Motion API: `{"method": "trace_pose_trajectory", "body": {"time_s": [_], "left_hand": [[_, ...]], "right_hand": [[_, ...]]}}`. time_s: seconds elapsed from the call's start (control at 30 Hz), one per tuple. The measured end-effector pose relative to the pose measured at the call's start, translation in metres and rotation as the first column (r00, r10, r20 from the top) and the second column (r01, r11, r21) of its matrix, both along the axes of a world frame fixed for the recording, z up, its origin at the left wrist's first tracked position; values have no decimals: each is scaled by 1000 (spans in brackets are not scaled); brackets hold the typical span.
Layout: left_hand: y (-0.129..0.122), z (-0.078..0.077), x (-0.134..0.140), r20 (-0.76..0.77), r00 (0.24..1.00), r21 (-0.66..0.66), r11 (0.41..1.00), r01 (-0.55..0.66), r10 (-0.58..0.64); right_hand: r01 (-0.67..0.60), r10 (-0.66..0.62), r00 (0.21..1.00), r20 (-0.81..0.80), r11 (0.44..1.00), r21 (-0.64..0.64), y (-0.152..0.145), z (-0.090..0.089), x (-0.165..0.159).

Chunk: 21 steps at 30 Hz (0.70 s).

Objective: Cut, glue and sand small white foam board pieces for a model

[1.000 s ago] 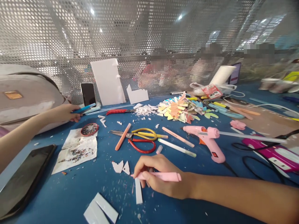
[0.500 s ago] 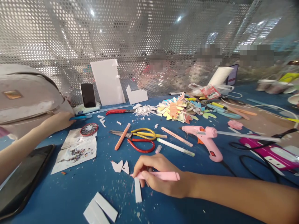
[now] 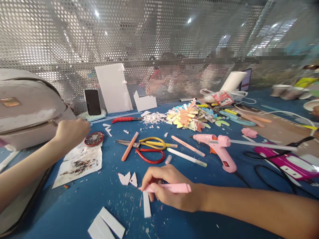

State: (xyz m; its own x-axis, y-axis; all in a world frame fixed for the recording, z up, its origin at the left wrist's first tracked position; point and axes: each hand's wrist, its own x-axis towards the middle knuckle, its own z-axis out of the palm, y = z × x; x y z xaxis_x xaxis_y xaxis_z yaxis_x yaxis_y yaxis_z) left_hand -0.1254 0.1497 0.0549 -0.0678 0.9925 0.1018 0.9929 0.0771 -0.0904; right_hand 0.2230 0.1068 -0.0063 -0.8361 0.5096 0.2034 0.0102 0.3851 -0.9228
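My right hand (image 3: 169, 189) is closed round a pink highlighter (image 3: 174, 188), its tip pointing left. Just below that tip lies a narrow white strip (image 3: 147, 205), partly covered by my fingers. Two small cut white pieces (image 3: 124, 178) rest to the left of the hand. My left hand (image 3: 73, 131) is curled, back of the hand toward me, between the backpack (image 3: 27, 113) and a round red-rimmed dish (image 3: 94, 139). A sliver of blue shows at its fingertips; what the fingers hold is hidden. Wider white strips (image 3: 112, 220) lie nearer me.
Scissors (image 3: 152, 149) and several markers lie mid-table. A pink glue gun (image 3: 216, 146) and a magenta power strip (image 3: 286, 162) are at right. Behind stand a heap of coloured scraps (image 3: 184, 116), a phone (image 3: 92, 102) and a white board (image 3: 113, 88). A tablet (image 3: 22, 199) lies at left.
My left hand has moved right from the backpack's side, now covering most of the blue stick seen before. My right hand and the highlighter have hardly moved.
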Motion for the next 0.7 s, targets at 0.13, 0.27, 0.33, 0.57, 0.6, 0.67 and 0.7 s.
{"method": "trace_pose_trajectory", "body": {"time_s": [0.13, 0.27, 0.33, 0.57, 0.6, 0.67, 0.7], "left_hand": [[-17, 1, 64, 73, 983, -119, 977, 177, -170], [-29, -15, 104, 153, 954, -181, 942, 282, -256], [-29, -23, 108, 158, 956, -195, 941, 276, -247], [-19, -27, 94, 170, 971, -238, 949, 207, -169], [-19, -28, 93, 169, 972, -239, 950, 202, -164], [-19, -30, 93, 170, 973, -242, 950, 198, -159], [-19, -32, 92, 173, 972, -242, 950, 199, -159]], "right_hand": [[7, -7, 1000, 3, 1000, -12, 0, -1, 0], [9, -8, 1000, 10, 1000, -11, -1, 0, 0], [5, -5, 1000, 10, 1000, -7, -1, 1, 0], [11, -11, 1000, 8, 1000, -14, 0, -1, 0], [13, -13, 1000, 9, 1000, -15, 0, -2, 0], [15, -15, 1000, 12, 1000, -18, 0, -2, 0], [15, -15, 1000, 13, 1000, -21, 0, -2, 0]]}}
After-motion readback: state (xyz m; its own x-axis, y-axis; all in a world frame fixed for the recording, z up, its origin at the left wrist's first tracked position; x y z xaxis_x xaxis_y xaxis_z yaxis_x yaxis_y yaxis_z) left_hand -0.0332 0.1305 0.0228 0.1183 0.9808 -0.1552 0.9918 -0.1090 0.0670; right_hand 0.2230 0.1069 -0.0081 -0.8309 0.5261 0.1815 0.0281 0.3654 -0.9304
